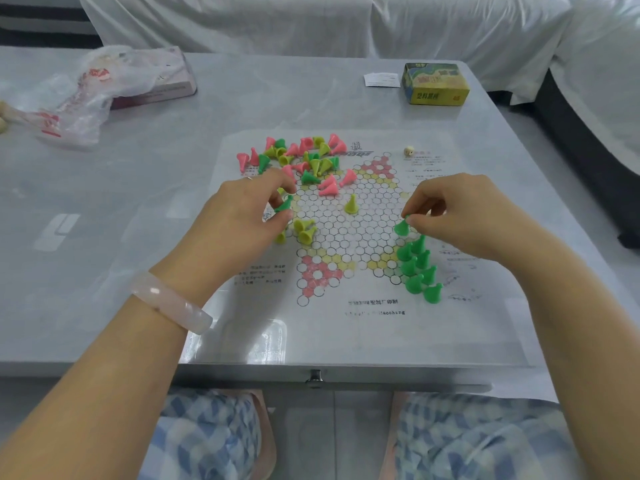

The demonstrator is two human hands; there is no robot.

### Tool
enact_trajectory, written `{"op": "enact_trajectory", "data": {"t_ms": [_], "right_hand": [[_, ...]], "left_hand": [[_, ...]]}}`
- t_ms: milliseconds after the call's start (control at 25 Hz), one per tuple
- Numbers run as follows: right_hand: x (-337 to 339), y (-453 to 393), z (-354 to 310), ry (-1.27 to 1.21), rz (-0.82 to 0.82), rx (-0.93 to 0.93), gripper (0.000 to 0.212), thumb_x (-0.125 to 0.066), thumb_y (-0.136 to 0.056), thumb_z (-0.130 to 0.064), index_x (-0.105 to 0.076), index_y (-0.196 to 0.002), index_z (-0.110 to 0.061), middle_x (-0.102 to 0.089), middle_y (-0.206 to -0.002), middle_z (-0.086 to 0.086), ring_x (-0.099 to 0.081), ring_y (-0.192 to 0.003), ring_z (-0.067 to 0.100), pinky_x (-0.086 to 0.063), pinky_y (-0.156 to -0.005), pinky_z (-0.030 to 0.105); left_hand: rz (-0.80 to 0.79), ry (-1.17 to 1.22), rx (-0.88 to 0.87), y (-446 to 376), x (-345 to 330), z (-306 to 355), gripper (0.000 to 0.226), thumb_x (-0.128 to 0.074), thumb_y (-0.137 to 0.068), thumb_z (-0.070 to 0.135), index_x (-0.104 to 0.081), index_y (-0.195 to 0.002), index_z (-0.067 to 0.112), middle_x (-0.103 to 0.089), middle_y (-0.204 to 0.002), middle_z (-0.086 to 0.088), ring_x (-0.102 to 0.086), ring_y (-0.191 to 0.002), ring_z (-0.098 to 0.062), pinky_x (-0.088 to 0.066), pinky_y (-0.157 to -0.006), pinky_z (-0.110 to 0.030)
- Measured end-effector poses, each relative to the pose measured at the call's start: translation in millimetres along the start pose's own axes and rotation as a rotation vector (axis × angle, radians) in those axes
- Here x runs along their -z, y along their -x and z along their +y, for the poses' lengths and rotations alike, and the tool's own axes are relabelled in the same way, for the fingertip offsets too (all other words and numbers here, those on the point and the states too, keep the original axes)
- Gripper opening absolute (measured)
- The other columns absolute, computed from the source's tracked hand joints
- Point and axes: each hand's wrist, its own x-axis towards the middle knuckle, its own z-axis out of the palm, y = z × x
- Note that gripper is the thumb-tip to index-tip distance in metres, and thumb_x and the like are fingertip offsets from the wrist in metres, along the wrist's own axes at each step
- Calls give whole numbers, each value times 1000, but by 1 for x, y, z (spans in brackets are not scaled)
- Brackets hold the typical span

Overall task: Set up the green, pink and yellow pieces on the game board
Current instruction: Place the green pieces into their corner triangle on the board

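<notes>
A paper game board point(346, 306) with a star of hexagon cells lies on the grey table. My left hand point(242, 216) pinches a green cone piece point(284, 204) at the board's left point. My right hand point(457, 213) pinches another green piece point(401, 227) just above the right point, where several green pieces point(419, 268) stand upright. A loose pile of green, pink and yellow pieces point(304, 157) lies at the board's far left. One yellow piece point(351, 204) stands near the centre, and a few yellow ones point(304, 230) lie beside my left hand.
A small die point(409, 151) rests on the board's far side. A yellow-green game box point(436, 84) and a paper slip point(381, 79) sit at the back right. A crumpled plastic bag point(90, 95) over a pink box point(166, 88) lies at the back left.
</notes>
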Motion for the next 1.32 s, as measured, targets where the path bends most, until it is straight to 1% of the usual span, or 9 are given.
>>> {"op": "enact_trajectory", "data": {"t_ms": [80, 160, 240, 360, 520, 680, 840, 1040, 1320], "right_hand": [[2, -1, 2, -26, -4, -31, 8, -61, -81, -17, -65, -81, -24, -55, -72, -15, -49, -66, -1, -33, -56, 11], [1, -1, 2, -54, -30, -58, 7, -62, -80, -17, -66, -81, -22, -56, -72, -14, -49, -64, 0, -34, -54, 12], [-2, -1, 1, -71, -63, -84, 9, -61, -80, -16, -66, -80, -23, -57, -73, -12, -50, -64, 1, -35, -53, 14], [-3, -2, 0, -71, -78, -105, 9, -60, -81, -16, -66, -80, -23, -58, -74, -12, -50, -65, 1, -35, -51, 16], [-2, -4, 0, -44, -99, -105, 8, -61, -81, -17, -66, -81, -22, -57, -75, -12, -49, -66, 0, -34, -52, 15], [-2, -3, -1, -46, -123, -110, 6, -61, -81, -19, -66, -79, -23, -58, -76, -11, -49, -65, 2, -35, -50, 17], [-3, -3, -1, -35, -105, -100, 7, -59, -84, -23, -64, -79, -22, -57, -74, -12, -48, -65, 1, -33, -52, 16], [-4, -3, -1, -34, -101, -100, 7, -59, -84, -23, -64, -79, -20, -55, -72, -13, -47, -64, 0, -31, -52, 15], [-3, -3, 0, -39, -121, -102, 7, -59, -84, -23, -64, -80, -21, -57, -73, -14, -49, -66, 0, -33, -53, 15]], "left_hand": [[-8, -4, -1, 0, 0, 1, 24, -57, -88, 19, -55, -111, 22, -54, -94, 5, -42, -67, -8, -34, -71, -26], [-9, -8, -4, 1, 0, 2, 24, -57, -88, 19, -55, -111, 22, -54, -93, 5, -43, -67, -7, -33, -71, -26], [-9, -12, -2, 1, 0, 2, 24, -57, -88, 20, -55, -111, 22, -53, -92, 6, -44, -68, -10, -34, -72, -26], [-9, -11, -3, 0, 1, 2, 24, -56, -88, 20, -55, -112, 23, -54, -92, 6, -43, -68, -8, -34, -71, -26], [-8, -20, 1, 1, 1, 3, 25, -56, -88, 22, -54, -113, 23, -54, -93, 6, -45, -76, -14, -33, -72, -25], [-4, -19, 2, 1, 1, 2, 25, -57, -88, 22, -55, -113, 23, -54, -92, 6, -43, -73, -13, -34, -72, -26], [-6, -14, 7, 2, 2, 2, 25, -56, -88, 22, -55, -113, 24, -54, -93, 6, -43, -72, -12, -33, -72, -26], [-13, -13, 19, 2, 3, 4, 25, -56, -89, 22, -54, -114, 24, -53, -93, 6, -45, -77, -14, -33, -72, -25], [-25, -4, 20, 2, 2, 6, 26, -56, -88, 21, -54, -114, 23, -53, -94, 6, -47, -77, -13, -34, -73, -25]]}}
